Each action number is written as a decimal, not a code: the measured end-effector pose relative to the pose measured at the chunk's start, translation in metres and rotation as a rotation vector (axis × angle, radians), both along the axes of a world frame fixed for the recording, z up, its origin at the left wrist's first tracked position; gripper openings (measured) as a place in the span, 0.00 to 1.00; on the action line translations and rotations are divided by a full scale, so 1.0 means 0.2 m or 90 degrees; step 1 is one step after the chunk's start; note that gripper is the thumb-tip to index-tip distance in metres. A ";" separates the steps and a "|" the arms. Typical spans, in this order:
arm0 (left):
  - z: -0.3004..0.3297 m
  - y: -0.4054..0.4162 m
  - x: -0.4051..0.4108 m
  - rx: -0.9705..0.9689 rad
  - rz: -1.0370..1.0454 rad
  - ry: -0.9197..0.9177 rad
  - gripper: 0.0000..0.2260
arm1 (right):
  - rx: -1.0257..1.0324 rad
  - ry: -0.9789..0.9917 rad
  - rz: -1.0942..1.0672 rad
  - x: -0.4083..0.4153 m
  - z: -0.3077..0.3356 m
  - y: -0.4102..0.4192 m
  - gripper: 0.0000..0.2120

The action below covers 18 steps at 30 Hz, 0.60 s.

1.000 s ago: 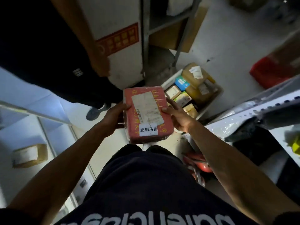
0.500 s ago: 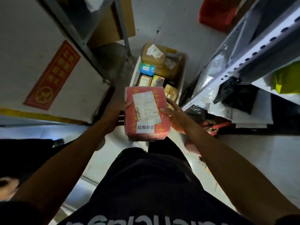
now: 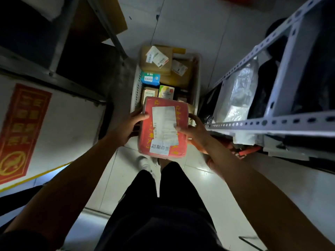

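1. A red parcel (image 3: 164, 128) is held flat, label side up, over the near end of a white crate (image 3: 198, 77), without touching it as far as can be seen.
2. The parcel's left edge is gripped by the left hand (image 3: 130, 126), thumb laid on top and fingers curled underneath.
3. Its right edge is gripped by the right hand (image 3: 196, 132), the thumb pressed onto the white label and the fingers wrapped round the side.
4. The crate stands on a pale, glossy tiled floor (image 3: 199, 29). Brown cardboard boxes (image 3: 155, 60) are packed at its far end, with a teal box (image 3: 150, 78) and smaller cartons nearer.
5. Right of the crate, a grey perforated metal rack (image 3: 282, 122) is seen, with plastic-wrapped packets on its shelves.
6. Left of the crate, a dark shelf frame (image 3: 107, 28) is seen, and nearer, a white panel bearing a red sign (image 3: 21, 131) with gold characters.
7. Just on the near side of the crate, a white shoe (image 3: 145, 163) is planted on the tiles. The aisle is narrow and dimly lit.
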<state>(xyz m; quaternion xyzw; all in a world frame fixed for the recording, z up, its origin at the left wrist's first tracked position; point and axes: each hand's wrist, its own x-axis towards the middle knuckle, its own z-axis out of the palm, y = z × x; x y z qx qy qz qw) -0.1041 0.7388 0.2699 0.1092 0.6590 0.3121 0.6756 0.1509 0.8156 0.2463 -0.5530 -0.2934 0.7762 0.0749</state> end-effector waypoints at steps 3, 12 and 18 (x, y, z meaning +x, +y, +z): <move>-0.17 0.13 -0.10 0.002 -0.011 0.001 0.25 | 0.006 0.005 -0.003 -0.09 -0.15 0.11 0.42; -0.80 0.45 -0.43 0.031 -0.071 0.001 0.29 | 0.017 -0.030 -0.036 -0.43 -0.82 0.43 0.38; -1.26 0.71 -0.65 0.037 -0.063 0.005 0.26 | 0.062 -0.033 -0.036 -0.69 -1.26 0.65 0.35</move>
